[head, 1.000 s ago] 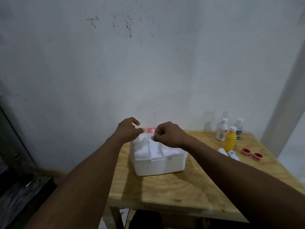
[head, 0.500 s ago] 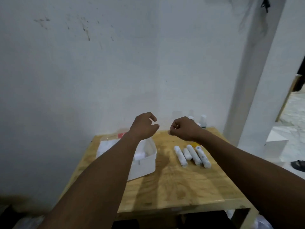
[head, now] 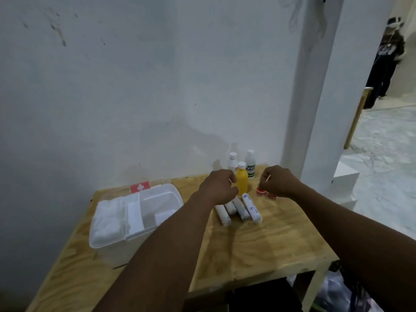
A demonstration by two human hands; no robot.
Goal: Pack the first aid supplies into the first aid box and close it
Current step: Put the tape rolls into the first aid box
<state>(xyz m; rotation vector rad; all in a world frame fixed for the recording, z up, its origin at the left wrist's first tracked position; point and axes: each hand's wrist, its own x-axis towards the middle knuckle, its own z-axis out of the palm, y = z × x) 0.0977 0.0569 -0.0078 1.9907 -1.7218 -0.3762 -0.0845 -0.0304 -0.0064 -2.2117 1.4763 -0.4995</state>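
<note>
1. Left hand: fingers curled in, thumb and forefinger pinched on a small pale stick end, barely visible. It hangs over the far ends of the bandage rolls; contact with them can't be told.
2. Right hand: loose fist, thumb and forefinger pinching a thin stick that points up toward 11 o'clock.
3. Four white bandage rolls lie side by side just below the left hand, long axes running 11 to 5 o'clock.
4. Yellow bottle stands between the two hands; two white-capped bottles are behind it against the wall.
5. Red tape rolls sit at 7 o'clock of the right hand, partly hidden by it.
6. First aid box sits at 8 o'clock of the left hand, well apart from the rolls. Lid open, red cross label at the back edge. White cloth or gauze fills its left compartment; the left forearm crosses its near right corner.
7. Counter is pale plywood, pushed against a scuffed white wall. White pillar at 1 o'clock.
8. A person stands far off in the room beyond, at 2 o'clock.
</note>
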